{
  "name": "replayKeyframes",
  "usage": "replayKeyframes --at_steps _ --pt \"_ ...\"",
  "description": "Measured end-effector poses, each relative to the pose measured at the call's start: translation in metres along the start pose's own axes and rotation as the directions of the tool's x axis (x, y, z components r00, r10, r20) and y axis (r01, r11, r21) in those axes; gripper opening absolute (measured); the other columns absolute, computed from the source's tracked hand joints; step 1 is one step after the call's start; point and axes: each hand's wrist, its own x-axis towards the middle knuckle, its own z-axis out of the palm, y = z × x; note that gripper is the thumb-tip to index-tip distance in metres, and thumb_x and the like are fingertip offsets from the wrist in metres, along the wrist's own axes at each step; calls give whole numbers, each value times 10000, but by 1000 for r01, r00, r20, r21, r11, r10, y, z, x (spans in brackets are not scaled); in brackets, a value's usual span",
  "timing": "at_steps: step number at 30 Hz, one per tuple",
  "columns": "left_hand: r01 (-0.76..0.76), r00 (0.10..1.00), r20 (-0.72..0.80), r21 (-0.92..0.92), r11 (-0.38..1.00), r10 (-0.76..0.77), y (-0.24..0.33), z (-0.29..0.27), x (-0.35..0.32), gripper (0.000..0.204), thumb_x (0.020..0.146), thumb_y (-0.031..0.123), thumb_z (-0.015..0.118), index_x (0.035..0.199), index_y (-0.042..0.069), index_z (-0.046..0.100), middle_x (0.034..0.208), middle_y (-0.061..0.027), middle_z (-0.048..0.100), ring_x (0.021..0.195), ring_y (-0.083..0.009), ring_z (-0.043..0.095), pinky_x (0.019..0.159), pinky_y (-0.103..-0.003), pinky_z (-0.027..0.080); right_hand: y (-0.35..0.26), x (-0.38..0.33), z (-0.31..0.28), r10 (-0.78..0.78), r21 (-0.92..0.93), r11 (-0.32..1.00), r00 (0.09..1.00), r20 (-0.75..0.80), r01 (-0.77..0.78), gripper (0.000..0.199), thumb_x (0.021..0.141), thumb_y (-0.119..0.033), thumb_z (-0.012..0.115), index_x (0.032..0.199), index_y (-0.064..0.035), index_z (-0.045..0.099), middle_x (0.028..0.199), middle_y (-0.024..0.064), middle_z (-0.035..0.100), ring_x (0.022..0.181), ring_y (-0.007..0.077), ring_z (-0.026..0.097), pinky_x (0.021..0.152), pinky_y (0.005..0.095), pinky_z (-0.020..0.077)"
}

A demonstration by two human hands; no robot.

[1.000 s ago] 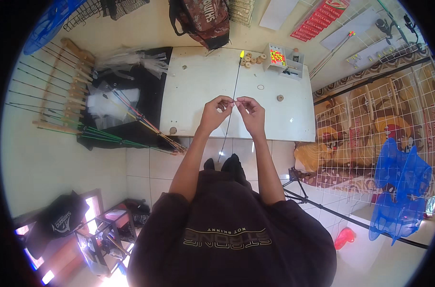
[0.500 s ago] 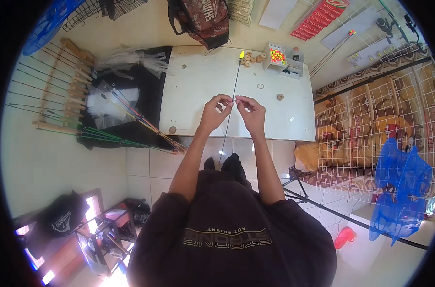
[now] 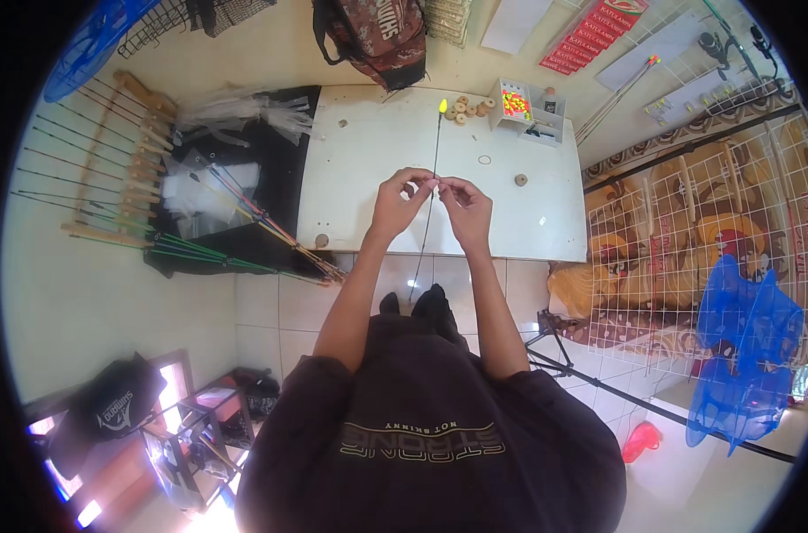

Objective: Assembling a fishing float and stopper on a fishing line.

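A thin dark rod with a yellow tip (image 3: pixel 425 233) runs from the floor side, across the table's near edge, to its yellow end near the far side. About midway along it, my left hand (image 3: pixel 399 206) pinches with thumb and forefinger. Right beside it, my right hand (image 3: pixel 467 211) is closed in a similar pinch, and the fingertips of both meet at the rod. Whether anything tiny sits between the fingertips is too small to make out.
On the white table (image 3: pixel 351 178) are wooden spools (image 3: pixel 462 107), a partitioned box (image 3: pixel 546 129) with bright beads, and a small round piece (image 3: pixel 520 180). Thin rods on a wooden rack (image 3: pixel 142 178) stand at left. A white wire grid (image 3: pixel 670 266) stands at right.
The rod's yellow tip has swung slightly left. My fingertips have come closer together at the rod, with my left hand slightly higher.
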Motion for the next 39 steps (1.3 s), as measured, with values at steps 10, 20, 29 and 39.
replayKeyframes --at_steps 10,20,29,39 --pt "25 997 68 59 998 -29 1 -7 1 148 823 105 663 963 59 652 863 -3 663 766 -85 578 615 -216 428 -1 -4 -5 75 114 990 997 18 -77 155 858 -59 635 981 36 639 883 69 654 809 115 620 741 245 512" --pt "85 989 119 39 996 -89 1 -12 -3 170 857 90 620 1020 44 642 952 -27 670 812 -97 588 736 -256 466 12 -7 -8 59 -8 998 998 3 -59 171 830 -69 660 976 20 652 855 68 672 761 96 616 717 235 498" --pt "40 989 138 27 999 -43 -4 -11 -6 134 838 73 635 970 51 636 924 -18 668 806 -105 581 670 -235 442 2 -11 -8 0 -12 1000 1000 18 0 144 843 -76 651 961 7 662 849 63 676 765 93 621 726 235 495" --pt "77 990 123 -32 997 -72 -7 -11 -9 119 852 63 617 971 50 622 938 -19 664 846 -108 594 709 -257 460 3 -15 -5 19 43 999 1000 21 -20 133 846 -53 645 955 23 643 849 48 659 763 83 608 713 221 488"
